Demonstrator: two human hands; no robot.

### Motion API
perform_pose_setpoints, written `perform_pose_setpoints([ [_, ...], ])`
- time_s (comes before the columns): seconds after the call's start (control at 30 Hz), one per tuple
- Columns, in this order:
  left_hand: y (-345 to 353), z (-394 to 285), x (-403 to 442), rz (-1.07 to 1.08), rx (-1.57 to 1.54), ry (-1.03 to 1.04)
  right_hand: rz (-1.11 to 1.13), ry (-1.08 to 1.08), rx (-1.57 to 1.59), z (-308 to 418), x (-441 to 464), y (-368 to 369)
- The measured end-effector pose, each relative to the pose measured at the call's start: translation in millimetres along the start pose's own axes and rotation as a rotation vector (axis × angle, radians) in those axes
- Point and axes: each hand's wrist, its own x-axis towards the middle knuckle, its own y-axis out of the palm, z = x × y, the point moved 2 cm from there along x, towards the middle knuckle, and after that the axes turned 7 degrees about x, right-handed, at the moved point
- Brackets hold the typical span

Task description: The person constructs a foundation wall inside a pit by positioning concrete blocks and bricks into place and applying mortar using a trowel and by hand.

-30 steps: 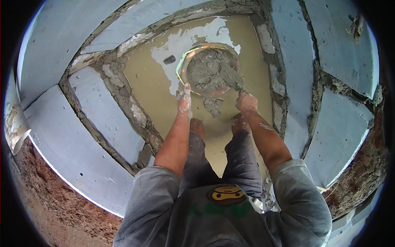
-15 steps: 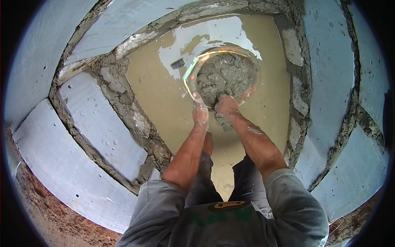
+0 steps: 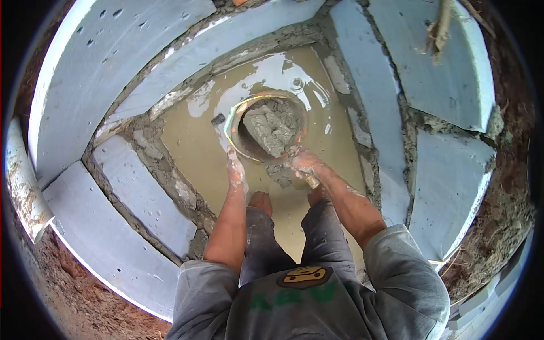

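Note:
A round bucket [image 3: 302,131] with a yellow and green band round its rim stands in the muddy water. Wet grey mortar [image 3: 273,126] lies heaped inside it, with a dark gap at its left. My left hand [image 3: 235,168] is at the bucket's lower left rim, fingers closed on the edge. At the lower right rim my right hand [image 3: 306,162] is wrapped round a tool's handle [image 3: 311,181], whose end sticks out below the fist. The tool's blade cannot be told apart from the mortar. A lump of mortar [image 3: 279,176] hangs just below the rim.
Grey block walls [image 3: 141,190] with rough mortar joints surround the muddy water [image 3: 190,136]. A small dark object [image 3: 218,119] lies left of the bucket. A dirty white pipe [image 3: 27,184] is at the far left, and roots [image 3: 441,28] hang at the upper right.
My right hand has shifted to the rim's lower right, and its tool handle now shows. The mortar has a dark gap on the left. Ripples have appeared in the water, and the camera view has shifted.

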Motion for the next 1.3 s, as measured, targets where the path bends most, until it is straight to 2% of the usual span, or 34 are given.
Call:
perform_pose_setpoints([
  [0.07, 2.7, -13.7, -19.6, 0.116, -0.165, 0.020, -0.165, -0.041, 0.059, -1.0, -56.6, -8.7],
  [0.1, 12.1, -44.9, -56.2, 0.137, -0.197, -0.017, -0.262, 0.075, 0.313, 7.1, -91.8, -16.0],
  [0.2, 28.1, -69.4, -105.1, 0.208, -0.245, -0.077, -0.035, 0.039, 0.332, 75.0, -236.1, -53.5],
  [0.27, 56.9, -101.7, -166.5, 0.196, -0.250, -0.136, 0.012, -0.067, 0.648, 95.8, -328.0, -69.7],
  [0.3, 74.7, -113.4, -192.3, 0.316, -0.300, -0.152, 0.011, -0.087, 0.573, 82.0, -357.1, -79.1],
  [0.33, 97.1, -112.6, -205.3, 0.429, -0.316, -0.068, -0.032, -0.026, 0.518, 108.8, -415.5, -90.9],
  [0.37, 124.6, -118.1, -223.9, 0.368, -0.231, -0.097, -0.077, -0.035, 0.517, 110.1, -456.0, -100.0],
  [0.47, 204.5, -135.2, -291.0, 0.537, -0.238, -0.093, -0.186, 0.086, 0.714, 150.9, -580.7, -127.9],
  [0.5, 238.0, -129.9, -285.4, 0.533, -0.267, -0.082, -0.311, 0.163, 0.738, 154.2, -610.2, -137.3],
  [0.53, 256.2, -137.7, -297.4, 0.603, -0.286, -0.170, -0.232, 0.117, 0.716, 170.5, -630.7, -150.3],
  [0.57, 260.0, -154.9, -321.0, 0.560, -0.305, -0.197, -0.294, 0.155, 0.610, 191.9, -647.7, -164.0],
  [0.6, 263.3, -170.9, -342.0, 0.519, -0.326, -0.226, -0.339, 0.205, 0.591, 206.2, -656.7, -176.6],
  [0.7, 296.6, -184.7, -350.1, 0.700, -0.545, -0.263, -0.351, 0.197, 0.426, 230.8, -642.8, -226.9],
  [0.8, 309.4, -203.0, -373.3, 0.588, -0.534, -0.121, -0.387, 0.220, 0.361, 231.7, -637.1, -254.1],
  [0.87, 303.0, -214.6, -394.5, 0.500, -0.558, -0.156, -0.381, 0.227, 0.367, 226.3, -646.6, -265.4],
  [0.97, 314.6, -210.8, -383.0, 0.407, -0.552, -0.155, -0.389, 0.205, 0.351, 221.6, -656.9, -251.7],
  [1.07, 316.8, -205.5, -378.5, 0.449, -0.529, -0.105, -0.406, 0.174, 0.313, 192.8, -657.1, -243.4],
  [1.17, 316.6, -207.0, -379.2, 0.521, -0.664, -0.143, -0.425, 0.112, 0.187, 168.7, -652.0, -227.7],
  [1.27, 310.6, -205.4, -381.2, 0.674, -0.699, -0.154, -0.623, -0.100, -0.559, 172.8, -642.2, -209.8],
  [1.3, 312.6, -201.7, -376.8, 0.717, -0.715, -0.181, -0.656, -0.098, -0.653, 163.0, -632.0, -205.1],
])
